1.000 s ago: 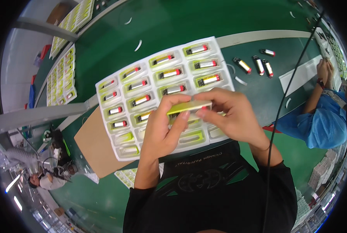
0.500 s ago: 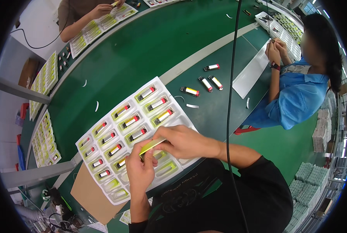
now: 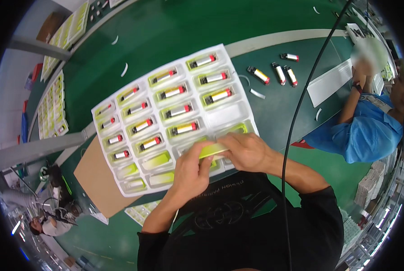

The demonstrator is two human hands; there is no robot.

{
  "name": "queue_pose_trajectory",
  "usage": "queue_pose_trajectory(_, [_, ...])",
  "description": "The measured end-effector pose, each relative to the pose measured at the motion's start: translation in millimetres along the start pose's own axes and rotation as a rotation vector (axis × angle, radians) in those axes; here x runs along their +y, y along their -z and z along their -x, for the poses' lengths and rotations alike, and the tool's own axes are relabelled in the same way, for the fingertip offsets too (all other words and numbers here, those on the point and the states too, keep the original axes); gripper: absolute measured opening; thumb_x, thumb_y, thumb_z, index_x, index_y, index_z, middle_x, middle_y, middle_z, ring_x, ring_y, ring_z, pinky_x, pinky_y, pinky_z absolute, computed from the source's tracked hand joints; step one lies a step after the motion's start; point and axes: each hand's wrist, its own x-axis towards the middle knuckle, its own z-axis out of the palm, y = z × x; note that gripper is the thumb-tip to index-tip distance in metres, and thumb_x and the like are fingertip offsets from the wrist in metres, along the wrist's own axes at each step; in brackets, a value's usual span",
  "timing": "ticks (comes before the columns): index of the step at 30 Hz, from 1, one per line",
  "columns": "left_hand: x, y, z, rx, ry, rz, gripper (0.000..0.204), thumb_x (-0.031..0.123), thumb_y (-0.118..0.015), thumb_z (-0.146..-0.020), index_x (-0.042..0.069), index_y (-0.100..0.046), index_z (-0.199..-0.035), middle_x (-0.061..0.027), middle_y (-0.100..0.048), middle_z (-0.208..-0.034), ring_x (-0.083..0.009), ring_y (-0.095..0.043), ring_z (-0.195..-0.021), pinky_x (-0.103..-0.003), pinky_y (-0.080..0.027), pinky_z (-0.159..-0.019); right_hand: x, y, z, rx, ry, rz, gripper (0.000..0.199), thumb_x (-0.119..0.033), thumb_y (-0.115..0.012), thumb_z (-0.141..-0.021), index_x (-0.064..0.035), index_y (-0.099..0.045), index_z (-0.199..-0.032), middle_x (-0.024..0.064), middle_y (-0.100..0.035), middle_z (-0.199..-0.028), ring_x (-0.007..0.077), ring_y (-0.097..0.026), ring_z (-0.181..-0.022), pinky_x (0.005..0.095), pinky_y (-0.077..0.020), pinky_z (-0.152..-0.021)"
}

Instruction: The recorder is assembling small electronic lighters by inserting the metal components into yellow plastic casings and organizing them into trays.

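Observation:
A slim yellow-green casing (image 3: 213, 149) with a paler end is held between my two hands, over the near right part of a white moulded tray (image 3: 229, 116). The thumb and fingers of my left hand (image 3: 192, 170) pinch its left end. My right hand (image 3: 248, 152) closes on its right end, and its fingers hide part of it. Most compartments hold a similar casing with a small silver-and-yellow battery unit (image 3: 185, 128) inside, red at one end. Along the near side, several casings (image 3: 157, 160) lie without a battery unit.
Several loose battery units (image 3: 279, 73) and curved white strips (image 3: 257, 94) lie on the green table beyond the tray. A brown cardboard sheet (image 3: 100, 176) is at the left. A black cable (image 3: 297, 108) hangs down at the right, before a person in blue (image 3: 362, 128).
My view has turned, so the tray and hands sit farther right in the picture. The casing, slanted before, lies nearer level; both hands still grip it.

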Motion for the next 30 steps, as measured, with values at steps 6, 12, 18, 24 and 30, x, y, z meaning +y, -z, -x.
queue_pose_trajectory(6, [25.9, 22.4, -25.1, -0.205, 0.058, 0.007, 0.024, 0.009, -0.063, -0.089, 0.004, -0.058, -0.113, -0.0154, -0.062, -0.088, -0.0305, -0.061, -0.068, -0.037, -0.048, -0.061, 2.3, 23.7, -2.4, -0.103, -0.209, -0.359, 0.022, -0.016, -0.066, -0.089, -0.0017, -0.061, -0.105, 0.0145, -0.062, -0.079, 0.0369, -0.062, -0.075, 0.0426, -0.0495, -0.070])
queue_pose_trajectory(12, [21.0, 4.4, -44.6, 0.022, -0.218, -0.207, 0.017, 0.005, -0.069, -0.084, 0.003, -0.067, -0.100, -0.0113, -0.063, -0.095, -0.0232, -0.061, -0.084, -0.032, -0.049, -0.071, 17.7, 32.8, -5.2, 0.112, -0.259, -0.251, 0.029, -0.012, -0.077, -0.078, -0.0025, -0.068, -0.103, 0.0079, -0.063, -0.089, 0.0241, -0.058, -0.078, 0.0334, -0.0474, -0.070])
queue_pose_trajectory(18, [8.4, -11.1, -75.2, 0.108, -0.318, -0.323, 0.020, 0.008, -0.074, -0.078, 0.006, -0.071, -0.098, -0.0082, -0.062, -0.086, -0.0279, -0.058, -0.081, -0.037, -0.049, -0.073, 42.8, 35.1, -6.2, 0.346, -0.071, 0.063, 0.026, -0.011, -0.078, -0.075, -0.0036, -0.070, -0.098, 0.0107, -0.063, -0.096, 0.0243, -0.058, -0.077, 0.0324, -0.0478, -0.068])
queue_pose_trajectory(24, [1.8, -27.3, -81.5, 0.200, -0.322, -0.541, 0.014, 0.010, -0.074, -0.077, 0.008, -0.070, -0.091, -0.0054, -0.060, -0.082, -0.0259, -0.053, -0.081, -0.036, -0.045, -0.076, 90.0, 63.2, -12.5, 0.573, -0.315, 0.310, 0.020, -0.007, -0.071, -0.080, -0.0018, -0.069, -0.099, 0.0115, -0.063, -0.095, 0.0289, -0.058, -0.084, 0.0378, -0.0469, -0.075])
queue_pose_trajectory(30, [-14.0, -39.0, -83.6, 0.216, -0.407, -0.603, 0.016, 0.011, -0.074, -0.073, 0.010, -0.070, -0.088, -0.0025, -0.056, -0.080, -0.0235, -0.053, -0.080, -0.034, -0.045, -0.074, 111.6, 48.1, -23.4, 0.464, -0.334, 0.718, 0.024, -0.014, -0.072, -0.080, -0.0052, -0.070, -0.102, 0.0090, -0.063, -0.097, 0.0304, -0.054, -0.091, 0.0404, -0.0421, -0.081])
